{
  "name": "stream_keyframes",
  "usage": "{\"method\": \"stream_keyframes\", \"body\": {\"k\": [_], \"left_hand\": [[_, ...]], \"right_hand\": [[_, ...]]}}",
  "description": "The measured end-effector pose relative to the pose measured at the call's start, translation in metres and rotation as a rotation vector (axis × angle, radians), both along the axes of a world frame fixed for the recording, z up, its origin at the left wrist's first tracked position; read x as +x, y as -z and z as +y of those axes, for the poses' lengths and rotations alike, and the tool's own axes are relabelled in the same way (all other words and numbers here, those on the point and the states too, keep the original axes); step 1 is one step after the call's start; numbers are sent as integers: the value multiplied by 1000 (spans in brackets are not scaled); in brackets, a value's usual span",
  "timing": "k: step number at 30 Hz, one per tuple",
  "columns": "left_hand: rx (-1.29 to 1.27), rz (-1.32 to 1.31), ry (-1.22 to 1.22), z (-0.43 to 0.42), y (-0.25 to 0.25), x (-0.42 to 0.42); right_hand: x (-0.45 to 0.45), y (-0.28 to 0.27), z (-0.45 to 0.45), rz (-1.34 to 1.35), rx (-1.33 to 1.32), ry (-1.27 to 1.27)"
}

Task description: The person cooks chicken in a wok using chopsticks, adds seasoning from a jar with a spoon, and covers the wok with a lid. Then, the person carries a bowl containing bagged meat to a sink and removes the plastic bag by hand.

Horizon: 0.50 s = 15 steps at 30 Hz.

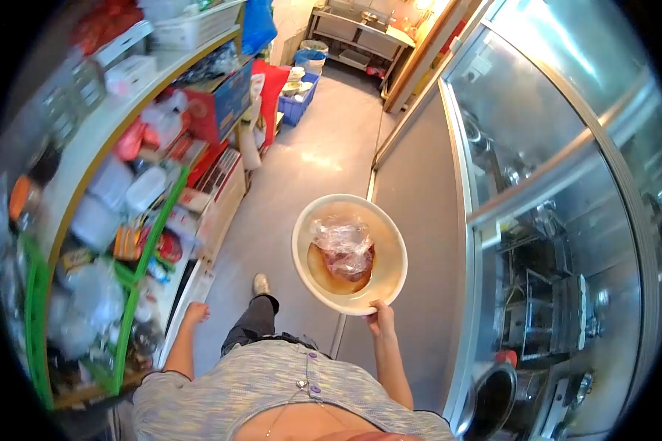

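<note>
A cream-coloured round basin (pixel 301 275) is held out ahead of my body, above the floor. My right hand (pixel 381 319) grips its near rim, with the thumb over the edge. Inside sits a dark reddish lump wrapped in clear plastic (pixel 343 250), possibly meat, with brownish liquid around it. At my left side, my left hand (pixel 196 313) hangs near the shelf's lower edge. Its fingers are curled in, and nothing shows in them.
On the left, a crowded shelf (pixel 88 180) carries boxes, bags and green-edged baskets. Glass sliding doors (pixel 522 140) line the right side, with metal kitchenware behind them. Along the grey floor (pixel 320 140), a blue crate (pixel 296 110) and a bucket (pixel 310 60) stand before a steel sink counter (pixel 353 33).
</note>
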State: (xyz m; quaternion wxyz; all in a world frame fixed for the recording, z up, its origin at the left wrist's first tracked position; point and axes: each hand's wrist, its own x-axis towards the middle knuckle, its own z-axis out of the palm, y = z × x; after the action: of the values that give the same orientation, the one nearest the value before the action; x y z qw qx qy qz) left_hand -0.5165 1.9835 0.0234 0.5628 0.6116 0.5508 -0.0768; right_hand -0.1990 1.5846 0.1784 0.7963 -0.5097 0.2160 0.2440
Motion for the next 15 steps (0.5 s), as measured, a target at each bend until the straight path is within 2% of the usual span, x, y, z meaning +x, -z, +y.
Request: {"method": "stream_keyframes", "body": {"k": [2,3,4,6,8,11,12,15], "left_hand": [[21,38,-23,41,5,59],[-64,-114,-19,68,22,92],[-2,-85,41,84,6,149],[-214,-289,177,131,22,272],[-341,-418,196,120,-64,408],[-384,-440,456,111,-170,561],[-380,-442,559,110,-192,604],[-220,-403,730,125,-184,711]], "right_hand": [[62,1,32,2,-17,-16],[85,-5,50,10,-21,-21],[109,-13,73,2,-10,20],[166,-37,108,-20,-17,100],[226,-30,117,-14,-52,53],[287,-56,157,-55,-106,25],[310,-62,171,-79,-119,45],[383,-53,211,-130,-153,116]]}}
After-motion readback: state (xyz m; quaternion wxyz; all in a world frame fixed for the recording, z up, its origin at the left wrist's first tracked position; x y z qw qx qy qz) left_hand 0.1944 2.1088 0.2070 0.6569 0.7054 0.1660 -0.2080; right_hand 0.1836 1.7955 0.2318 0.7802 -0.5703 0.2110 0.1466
